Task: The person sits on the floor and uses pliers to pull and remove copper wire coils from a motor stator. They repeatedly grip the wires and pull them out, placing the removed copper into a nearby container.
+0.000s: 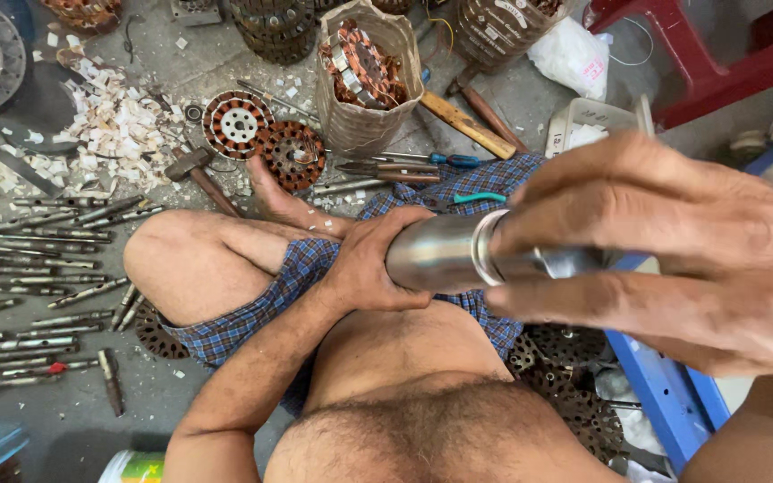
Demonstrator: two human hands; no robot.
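A tall brown paper bag (364, 107) stands upright on the grey concrete floor (181, 63) at top centre, its mouth open and packed with round copper-wound motor parts. To its right, at the top edge, a round wound bundle wears a curved white label with dark print (505, 20). Further right, a crumpled white plastic bag (573, 55) with small red print lies beside a red stool leg. Just below it sits a pale, open rectangular box (594, 121), partly hidden. At the bottom edge, a round container with a green and yellow label (140, 467) peeks in, mostly cut off.
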